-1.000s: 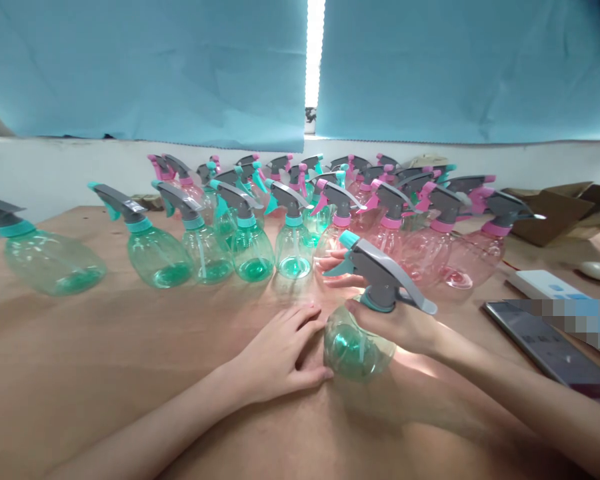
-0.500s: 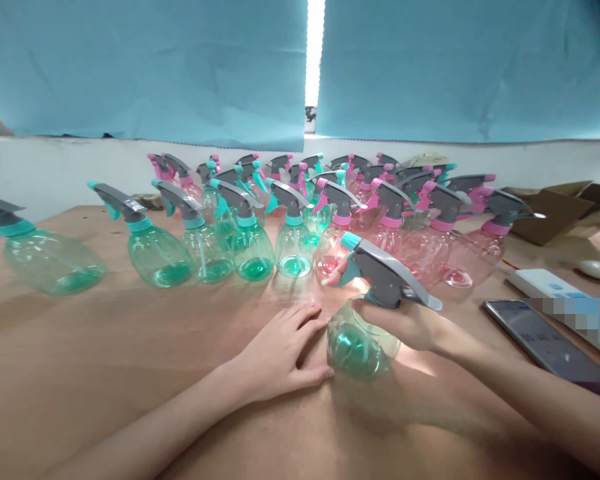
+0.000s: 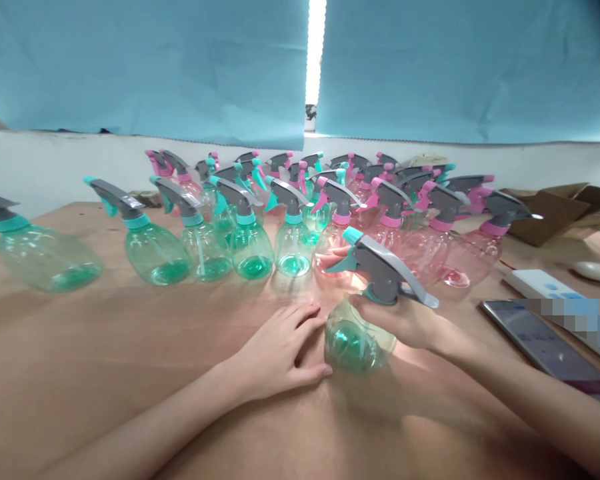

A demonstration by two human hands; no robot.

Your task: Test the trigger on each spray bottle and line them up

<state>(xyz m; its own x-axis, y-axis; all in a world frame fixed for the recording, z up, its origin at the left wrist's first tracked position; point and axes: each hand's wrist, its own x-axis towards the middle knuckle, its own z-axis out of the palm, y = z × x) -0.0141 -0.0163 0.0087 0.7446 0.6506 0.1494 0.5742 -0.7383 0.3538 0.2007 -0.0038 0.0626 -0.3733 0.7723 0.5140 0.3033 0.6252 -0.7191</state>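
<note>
A green spray bottle with a grey and teal spray head stands in front of me, right of centre. My right hand is wrapped round its neck from the right, and its fingers reach past the teal trigger on the far side. My left hand lies on the table just left of the bottle, fingers spread and holding nothing; its fingertips are close to the bottle's base. Behind stand rows of similar bottles, green ones on the left and pink ones on the right.
On the right of the wooden table lie a phone, a white power strip and a white mouse. An open cardboard box is behind them. Blue cloth hangs at the back.
The fingers of my right hand at the trigger have straightened and moved away from it. The trigger now sticks out further to the left. My left hand has stayed in place.
</note>
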